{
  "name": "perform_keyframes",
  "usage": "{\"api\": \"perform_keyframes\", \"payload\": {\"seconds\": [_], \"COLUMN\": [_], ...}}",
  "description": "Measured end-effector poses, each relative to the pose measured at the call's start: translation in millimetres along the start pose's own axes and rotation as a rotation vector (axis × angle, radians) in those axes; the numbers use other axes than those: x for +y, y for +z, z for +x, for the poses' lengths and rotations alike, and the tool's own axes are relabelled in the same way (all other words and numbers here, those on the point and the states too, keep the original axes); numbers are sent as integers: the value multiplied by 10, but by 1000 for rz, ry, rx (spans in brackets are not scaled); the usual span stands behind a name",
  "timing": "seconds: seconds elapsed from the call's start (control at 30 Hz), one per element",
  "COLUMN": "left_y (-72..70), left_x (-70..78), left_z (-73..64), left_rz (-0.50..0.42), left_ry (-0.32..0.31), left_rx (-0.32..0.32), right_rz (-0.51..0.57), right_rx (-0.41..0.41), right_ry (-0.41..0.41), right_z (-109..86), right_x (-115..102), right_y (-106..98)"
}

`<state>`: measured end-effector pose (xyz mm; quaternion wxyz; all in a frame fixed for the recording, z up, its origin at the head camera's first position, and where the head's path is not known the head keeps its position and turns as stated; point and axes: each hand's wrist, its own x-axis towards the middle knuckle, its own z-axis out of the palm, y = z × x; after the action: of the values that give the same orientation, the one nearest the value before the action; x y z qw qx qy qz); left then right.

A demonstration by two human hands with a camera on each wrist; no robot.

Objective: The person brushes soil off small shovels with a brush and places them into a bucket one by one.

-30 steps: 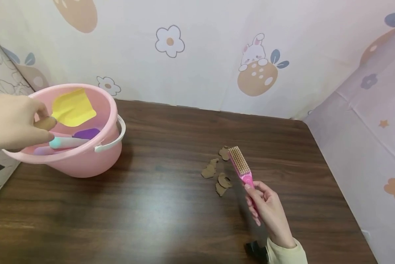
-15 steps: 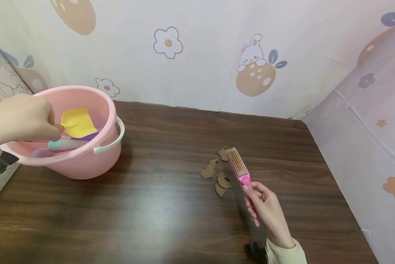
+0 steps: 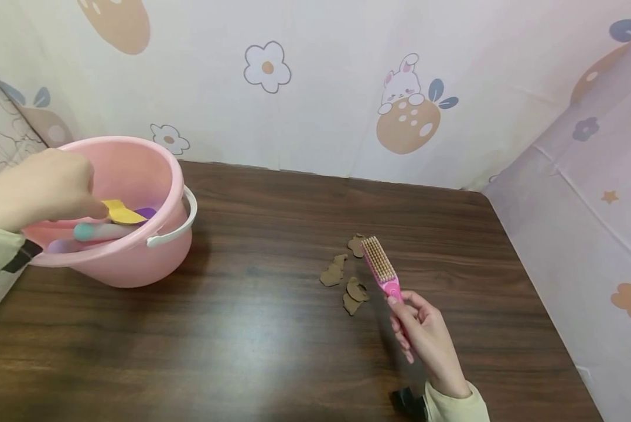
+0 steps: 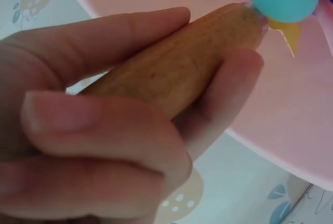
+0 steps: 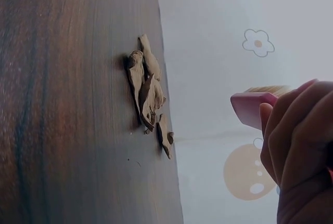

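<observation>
At the left of the head view, my left hand (image 3: 41, 187) reaches over the pink bucket (image 3: 136, 271). It grips the wooden handle (image 4: 171, 60) of a spatula whose yellow blade (image 3: 121, 212) points down inside the bucket. Beside the blade lie a teal-ended handle (image 3: 96, 231) and a purple thing (image 3: 146, 213), partly hidden by the rim. My right hand (image 3: 426, 334) holds a pink scrubbing brush (image 3: 381, 262) by its handle, beige bristles facing up. Left of the brush, several thin brown curled pieces (image 3: 333, 272) lie on the table, also visible in the right wrist view.
The dark wooden table (image 3: 252, 234) meets a patterned cloth backdrop (image 3: 320, 105) at the back, with another cloth at the right side. A white carrying handle (image 3: 175, 235) hangs on the bucket's right side.
My left hand has moved right and lowered the spatula, so its yellow blade sits deeper in the bucket and shows less. My right hand and the brush stay almost still.
</observation>
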<state>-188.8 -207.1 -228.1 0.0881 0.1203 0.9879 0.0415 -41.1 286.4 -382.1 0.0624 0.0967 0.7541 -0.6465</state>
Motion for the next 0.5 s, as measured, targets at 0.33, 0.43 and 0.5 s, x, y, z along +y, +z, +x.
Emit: {"api": "perform_keyframes", "payload": {"seconds": [0.33, 0.43, 0.5], "left_y": [80, 102, 109], "left_x": [50, 56, 58], "left_z": [51, 57, 55], "left_rz": [-29, -39, -42], "left_ry": [11, 12, 17], "left_rx": [-12, -8, -3], "right_rz": [-21, -27, -27], "right_rx": [10, 13, 16], "right_ry": [7, 12, 15], "right_z": [-17, -18, -18], "right_x": [-14, -13, -12], "right_y": [23, 28, 30]}}
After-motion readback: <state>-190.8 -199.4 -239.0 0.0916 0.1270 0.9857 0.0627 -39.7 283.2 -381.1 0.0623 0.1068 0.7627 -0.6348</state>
